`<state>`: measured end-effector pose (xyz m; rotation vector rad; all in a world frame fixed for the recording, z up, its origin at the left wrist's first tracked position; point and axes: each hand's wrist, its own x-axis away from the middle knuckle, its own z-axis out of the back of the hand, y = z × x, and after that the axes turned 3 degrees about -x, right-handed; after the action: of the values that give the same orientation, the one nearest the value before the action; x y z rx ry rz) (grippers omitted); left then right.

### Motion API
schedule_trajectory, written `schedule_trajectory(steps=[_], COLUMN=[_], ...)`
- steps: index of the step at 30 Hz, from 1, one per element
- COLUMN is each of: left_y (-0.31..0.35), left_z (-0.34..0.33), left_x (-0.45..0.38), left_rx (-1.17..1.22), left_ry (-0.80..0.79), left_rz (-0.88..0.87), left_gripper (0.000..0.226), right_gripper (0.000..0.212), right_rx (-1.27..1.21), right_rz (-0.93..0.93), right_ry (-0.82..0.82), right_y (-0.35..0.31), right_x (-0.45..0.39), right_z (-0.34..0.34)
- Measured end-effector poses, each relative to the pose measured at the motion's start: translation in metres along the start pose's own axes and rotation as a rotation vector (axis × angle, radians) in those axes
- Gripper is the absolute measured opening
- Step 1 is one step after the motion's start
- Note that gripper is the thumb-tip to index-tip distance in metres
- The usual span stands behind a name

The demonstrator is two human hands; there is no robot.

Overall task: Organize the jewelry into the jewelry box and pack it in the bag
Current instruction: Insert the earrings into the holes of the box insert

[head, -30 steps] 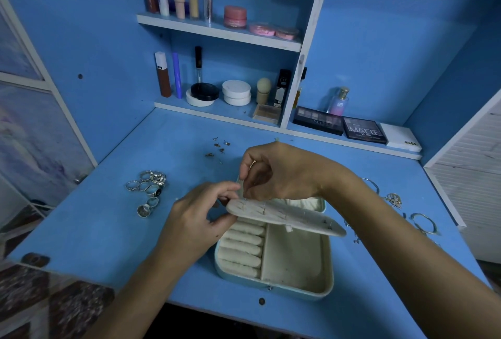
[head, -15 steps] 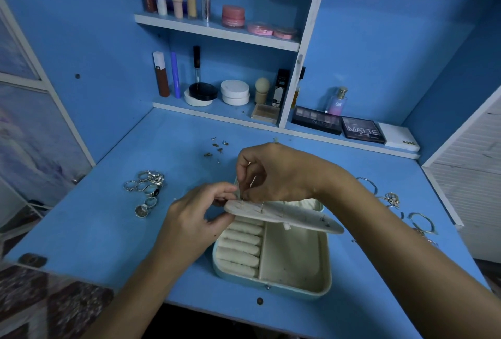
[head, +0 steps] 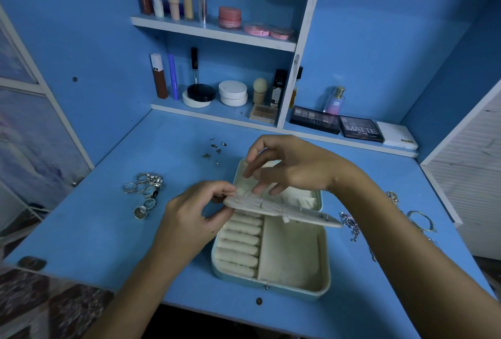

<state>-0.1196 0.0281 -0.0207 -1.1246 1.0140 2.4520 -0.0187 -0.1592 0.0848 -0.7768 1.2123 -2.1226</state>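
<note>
Blue worktop (head: 89, 230): carried an open jewelry box (head: 271, 281) near its front edge.
Jewelry box: pale cream inside, ring rolls (head: 238, 241) in the left part, plain compartment to their right.
Earring panel (head: 282, 210): flat cream insert, held tilted over the back half of the jewelry box, a few studs pinned in it.
Left hand (head: 189, 219): thumb and fingers pinched the panel's left end.
Right hand (head: 287, 167): hovered just above the panel, fingers loosely extended downward; could not tell whether they pinched a stud.
Rings (head: 145, 192): silver cluster, well left of the jewelry box.
Loose studs (head: 215, 147): small scatter behind the jewelry box.
Bracelets and chain (head: 352, 223): right of the jewelry box, partly hidden by the right forearm.
Shelves (head: 214, 32): cosmetics, behind the jewelry box.
</note>
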Motion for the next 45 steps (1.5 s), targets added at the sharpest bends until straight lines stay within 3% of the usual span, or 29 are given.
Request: schedule_trajectory(steps=[6, 14, 21, 25, 32, 45], left_y=[0.001, -0.002, -0.016, -0.021, -0.028, -0.025], left_z=[0.002, 0.001, -0.007, -0.013, -0.028, -0.032], left_x=[-0.012, -0.04, -0.058, -0.057, -0.039, -0.032], left_rx=[0.034, 0.117, 0.162, 0.154, 0.206, 0.012], left_ry=[-0.048, -0.2, -0.364, -0.4, -0.28, -0.218], left_rz=[0.087, 0.321, 0.418, 0.436, 0.473, 0.401], left_gripper=[0.019, 0.021, 0.026, 0.028, 0.034, 0.019], right_gripper=[0.004, 0.014, 0.031, 0.031, 0.024, 0.019], right_rx=[-0.215, -0.484, -0.557, -0.505, -0.415, -0.342], right_rz=[0.043, 0.024, 0.054, 0.033, 0.018, 0.024], right_ry=[0.285, 0.666, 0.707, 0.761, 0.812, 0.824], right_y=[0.023, 0.079, 0.098, 0.101, 0.102, 0.11], right_x=[0.022, 0.043, 0.041, 0.042, 0.046, 0.042], right_z=[0.027, 0.025, 0.014, 0.009, 0.001, 0.0])
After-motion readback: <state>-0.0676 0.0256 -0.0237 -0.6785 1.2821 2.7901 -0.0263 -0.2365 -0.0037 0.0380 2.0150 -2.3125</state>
